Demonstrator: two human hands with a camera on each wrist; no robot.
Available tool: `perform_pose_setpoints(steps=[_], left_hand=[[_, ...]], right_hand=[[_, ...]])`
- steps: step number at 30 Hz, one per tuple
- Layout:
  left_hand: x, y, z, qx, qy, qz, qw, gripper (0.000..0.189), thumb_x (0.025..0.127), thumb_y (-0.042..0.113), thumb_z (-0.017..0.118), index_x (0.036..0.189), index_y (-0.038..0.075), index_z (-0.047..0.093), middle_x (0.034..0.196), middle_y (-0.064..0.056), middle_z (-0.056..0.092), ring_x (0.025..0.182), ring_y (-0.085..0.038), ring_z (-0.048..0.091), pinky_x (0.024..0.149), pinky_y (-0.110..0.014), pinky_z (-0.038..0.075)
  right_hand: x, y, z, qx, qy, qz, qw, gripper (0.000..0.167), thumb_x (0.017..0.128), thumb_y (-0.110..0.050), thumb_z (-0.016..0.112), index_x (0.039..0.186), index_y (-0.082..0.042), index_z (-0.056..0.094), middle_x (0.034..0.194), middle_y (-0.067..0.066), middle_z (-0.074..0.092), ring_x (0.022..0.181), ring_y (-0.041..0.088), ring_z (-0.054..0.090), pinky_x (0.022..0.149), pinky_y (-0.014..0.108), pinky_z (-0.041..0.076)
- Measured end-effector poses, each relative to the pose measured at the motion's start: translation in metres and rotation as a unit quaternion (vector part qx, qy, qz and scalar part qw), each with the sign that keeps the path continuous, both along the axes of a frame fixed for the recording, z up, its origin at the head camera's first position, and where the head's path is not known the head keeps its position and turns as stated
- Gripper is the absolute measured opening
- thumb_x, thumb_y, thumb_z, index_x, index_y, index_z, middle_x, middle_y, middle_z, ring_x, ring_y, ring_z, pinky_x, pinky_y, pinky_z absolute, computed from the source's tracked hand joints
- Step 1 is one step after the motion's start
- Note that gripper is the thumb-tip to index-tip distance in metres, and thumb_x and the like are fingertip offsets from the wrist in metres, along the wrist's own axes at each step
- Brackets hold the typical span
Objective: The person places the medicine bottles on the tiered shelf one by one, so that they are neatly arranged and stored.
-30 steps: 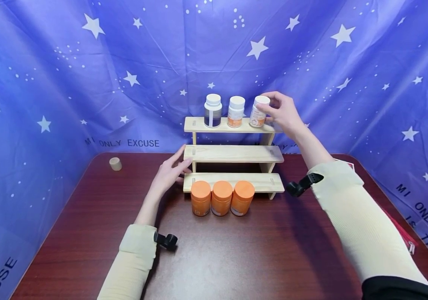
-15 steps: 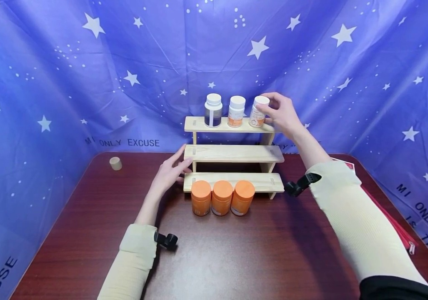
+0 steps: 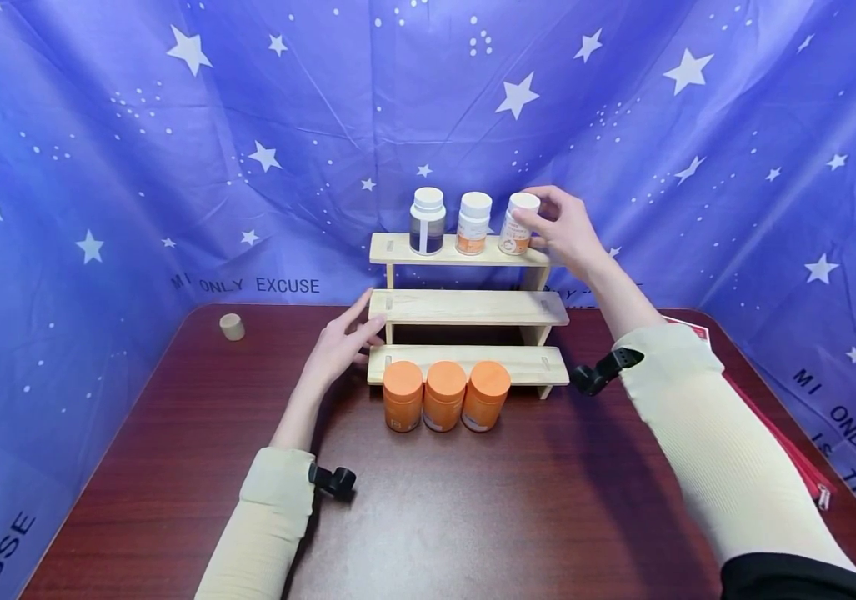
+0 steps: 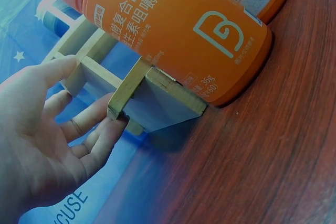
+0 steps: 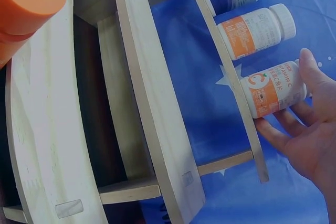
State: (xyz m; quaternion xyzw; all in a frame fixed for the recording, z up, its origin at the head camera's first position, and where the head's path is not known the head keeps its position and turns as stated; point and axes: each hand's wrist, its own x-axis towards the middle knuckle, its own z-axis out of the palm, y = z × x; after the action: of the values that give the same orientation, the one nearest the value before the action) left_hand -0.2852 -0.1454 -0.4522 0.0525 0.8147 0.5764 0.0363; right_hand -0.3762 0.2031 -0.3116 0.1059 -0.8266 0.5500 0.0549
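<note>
Vitamin C bottle: white cap, white-and-orange label.

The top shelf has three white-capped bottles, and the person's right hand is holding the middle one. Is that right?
Not quite: the right hand holds the bottle at the right end, not the middle bottle, which stands beside it with no hand on it, as the head view shows. The top shelf does have three white-capped bottles.
</note>
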Motion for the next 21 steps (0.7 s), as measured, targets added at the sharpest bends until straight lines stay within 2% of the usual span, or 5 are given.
perform_pose_setpoints(steps=[7,14,21], left_hand=[[-0.0006,-0.0010,-0.0010,0.001,0.001,-0.001,1.0000,0.067,0.101,0.054,0.060,0.159,0.045,0.029,0.109,-0.024,0.076,0.101,-0.031,0.075,0.081,-0.043,0.066],[0.0003,-0.0009,-0.0005,0.000,0.002,0.002,1.0000,0.067,0.099,0.057,0.061,0.158,0.048,0.030,0.107,-0.022,0.076,0.099,-0.027,0.075,0.079,-0.040,0.066],[-0.0011,-0.0004,-0.0018,-0.003,0.002,0.007,1.0000,0.069,0.097,0.060,0.061,0.158,0.049,0.031,0.103,-0.018,0.077,0.096,-0.022,0.075,0.076,-0.038,0.066]], right_hand=[[0.0006,-0.0009,0.0007,0.005,-0.005,-0.001,1.0000,0.051,0.099,-0.028,0.070,0.144,-0.010,0.054,0.111,-0.011,0.066,0.108,0.007,0.062,0.081,0.021,0.061],[0.0031,-0.0013,-0.0006,0.004,-0.005,0.010,0.9999,0.058,0.100,-0.030,0.068,0.152,-0.014,0.047,0.129,0.001,0.064,0.119,0.013,0.060,0.103,0.041,0.059],[0.0083,0.0001,-0.0023,-0.021,-0.008,0.001,0.9997,0.066,0.099,-0.032,0.069,0.156,-0.018,0.041,0.147,0.013,0.053,0.134,0.024,0.054,0.110,0.047,0.054]])
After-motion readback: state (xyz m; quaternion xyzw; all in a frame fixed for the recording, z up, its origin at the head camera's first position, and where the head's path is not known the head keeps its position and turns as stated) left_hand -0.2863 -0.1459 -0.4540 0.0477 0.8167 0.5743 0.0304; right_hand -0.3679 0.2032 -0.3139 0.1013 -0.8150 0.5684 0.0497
